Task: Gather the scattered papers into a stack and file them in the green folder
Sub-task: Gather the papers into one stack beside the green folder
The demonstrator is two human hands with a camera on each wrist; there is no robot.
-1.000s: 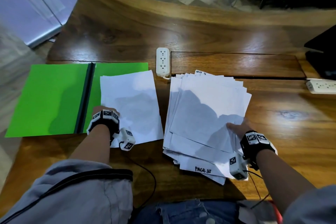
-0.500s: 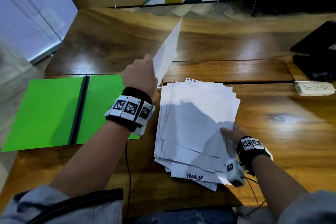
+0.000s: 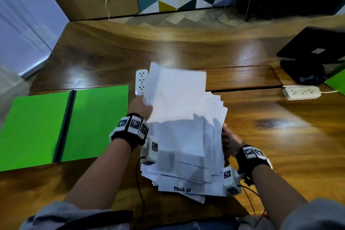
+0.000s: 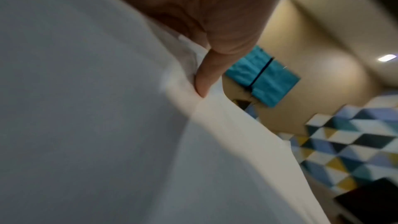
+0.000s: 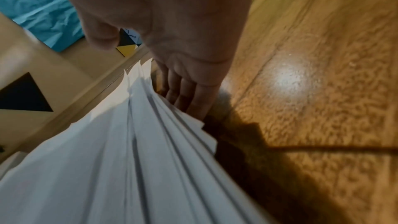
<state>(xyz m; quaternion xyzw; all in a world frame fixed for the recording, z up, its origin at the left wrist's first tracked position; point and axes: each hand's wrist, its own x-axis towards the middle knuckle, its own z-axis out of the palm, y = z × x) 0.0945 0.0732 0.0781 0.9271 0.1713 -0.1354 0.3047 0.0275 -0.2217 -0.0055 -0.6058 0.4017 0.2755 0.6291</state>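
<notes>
The green folder [image 3: 97, 123] lies open on the wooden table at the left, with nothing on it. A loose pile of white papers [image 3: 186, 157] sits to its right, with "PAGE 35" written on a lower sheet. My left hand [image 3: 140, 107] pinches the left edge of a single white sheet [image 3: 177, 93] and holds it just over the pile. The left wrist view shows the thumb [image 4: 204, 77] pressed on that sheet [image 4: 86, 108]. My right hand [image 3: 230, 139] holds the pile's right edge, with its fingers [image 5: 189, 98] under the fanned papers [image 5: 129, 159] and its thumb above.
A white power strip [image 3: 141, 82] lies just beyond the pile and another power strip [image 3: 301, 92] lies at the right. A black device [image 3: 313, 52] and the corner of a second green sheet [image 3: 336, 82] sit at the far right. Bare table [image 3: 280, 136] lies right of the pile.
My left hand lifted the single sheet off the green folder, raised it on edge, then brought it down flat over the pile. My right hand moved to the pile's right edge.
</notes>
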